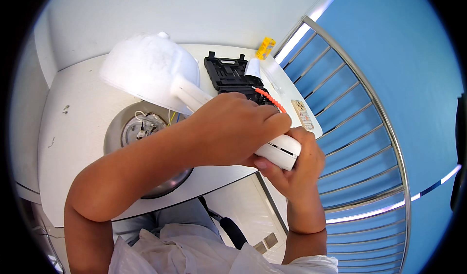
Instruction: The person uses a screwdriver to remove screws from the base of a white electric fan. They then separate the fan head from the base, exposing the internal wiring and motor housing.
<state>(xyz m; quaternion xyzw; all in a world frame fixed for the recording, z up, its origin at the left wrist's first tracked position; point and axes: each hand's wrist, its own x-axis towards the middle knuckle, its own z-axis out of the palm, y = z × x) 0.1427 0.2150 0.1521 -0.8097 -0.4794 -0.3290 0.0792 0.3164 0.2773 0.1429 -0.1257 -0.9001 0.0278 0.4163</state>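
Both hands hold a white plastic kettle body (151, 72) lifted above the white table (78, 128). My left hand (233, 128) wraps over the top of its white handle (282, 152). From below, my right hand (296, 164) cups the handle's end. The kettle's wide part points away to the upper left. Under it on the table sits a round metal base (141, 133) with thin wires showing inside.
An open black tool case (228, 74) with a row of orange-tipped bits lies at the table's far side. A yellow object (265, 48) stands behind it. A small printed card (302, 114) lies near the right edge. A metal railing (360, 128) curves along the right.
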